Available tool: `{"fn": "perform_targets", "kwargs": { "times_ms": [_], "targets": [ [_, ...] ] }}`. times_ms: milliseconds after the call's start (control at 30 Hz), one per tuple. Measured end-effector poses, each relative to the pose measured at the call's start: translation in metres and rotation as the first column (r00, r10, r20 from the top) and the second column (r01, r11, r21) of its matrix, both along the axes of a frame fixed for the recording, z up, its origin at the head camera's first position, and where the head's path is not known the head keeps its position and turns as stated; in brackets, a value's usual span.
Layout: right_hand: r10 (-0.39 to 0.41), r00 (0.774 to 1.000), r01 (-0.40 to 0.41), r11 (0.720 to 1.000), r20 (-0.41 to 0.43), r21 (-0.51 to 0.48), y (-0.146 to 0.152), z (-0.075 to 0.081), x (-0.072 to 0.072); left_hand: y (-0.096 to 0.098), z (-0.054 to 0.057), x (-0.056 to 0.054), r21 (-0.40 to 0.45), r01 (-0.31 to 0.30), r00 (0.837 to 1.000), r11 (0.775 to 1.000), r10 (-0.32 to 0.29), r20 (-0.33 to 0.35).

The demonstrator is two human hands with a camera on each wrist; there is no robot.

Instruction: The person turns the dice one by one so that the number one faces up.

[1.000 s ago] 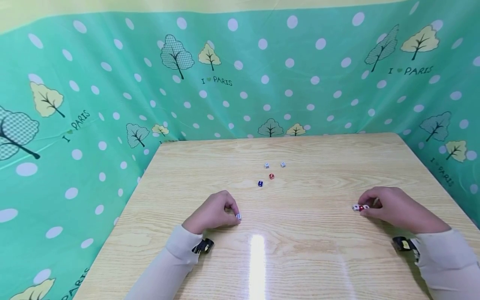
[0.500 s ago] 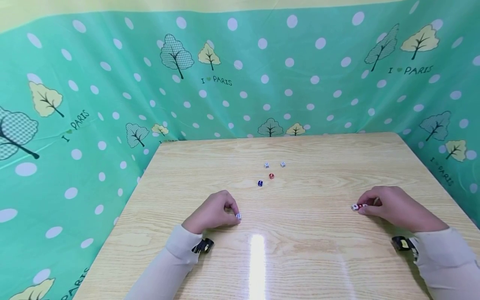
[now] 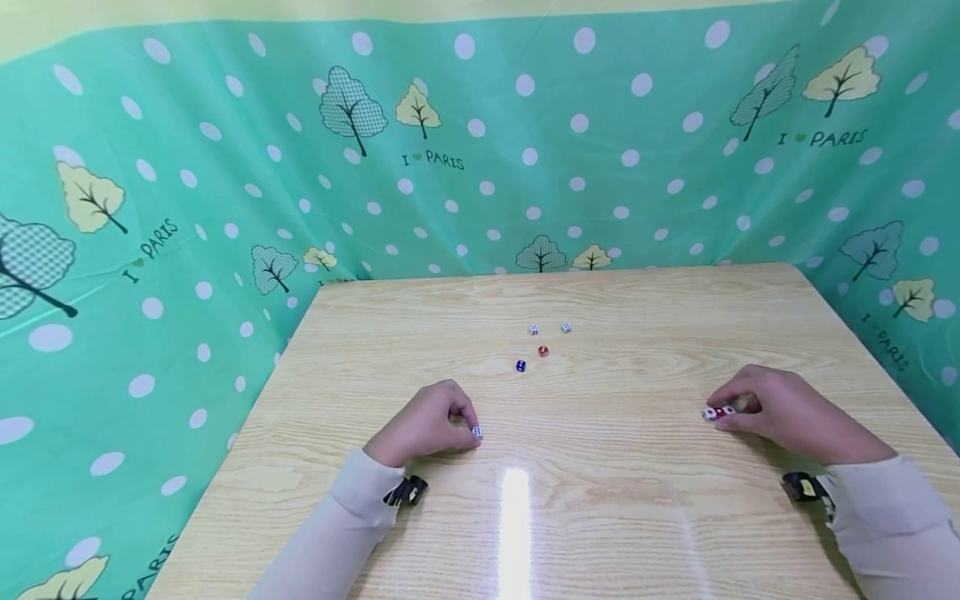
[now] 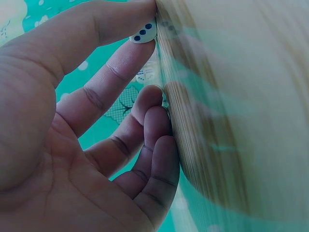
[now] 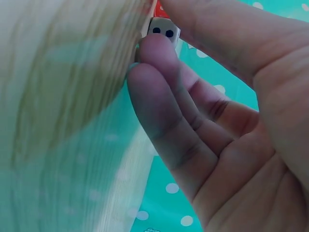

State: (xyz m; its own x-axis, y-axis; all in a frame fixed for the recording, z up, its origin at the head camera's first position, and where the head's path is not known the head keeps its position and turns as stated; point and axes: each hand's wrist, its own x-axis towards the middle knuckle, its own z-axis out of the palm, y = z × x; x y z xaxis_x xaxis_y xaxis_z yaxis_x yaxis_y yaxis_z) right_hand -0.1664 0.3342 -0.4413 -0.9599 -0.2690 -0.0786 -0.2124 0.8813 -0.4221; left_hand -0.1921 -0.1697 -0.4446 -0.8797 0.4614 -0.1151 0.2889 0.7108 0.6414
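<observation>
A curtained-off tabletop workspace, shown by green polka-dotted fabric (image 3: 502, 212) behind and beside a wood-grain table (image 3: 600, 492)

From high on the near side, the head camera looks forward and down, taking in the desk (image 3: 600, 517) and the curtain (image 3: 480, 179) beyond its far edge! Wrist cameras now, low and tight, the desk tipped sideways: each shares its own hand, left hand (image 3: 429, 423) or right hand (image 3: 798, 418), with the head view.
</observation>
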Motion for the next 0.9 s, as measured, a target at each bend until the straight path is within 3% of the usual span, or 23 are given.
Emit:
{"fn": "perform_targets", "kwargs": {
  "times_ms": [333,900],
  "targets": [
    [0.019,0.999,-0.018,1.0,-0.05,0.005,-0.0063,-0.0006,0.0009,-0.0004,-0.0006,-0.0003,-0.001,0.002,1.0,1.0,-0.002,0.004],
    [0.019,0.998,-0.018,1.0,-0.059,0.01,-0.0096,-0.0021,0.0006,0.0002,0.0,-0.0003,-0.008,0.004,1.0,1.0,-0.004,0.006]
  ]
}}
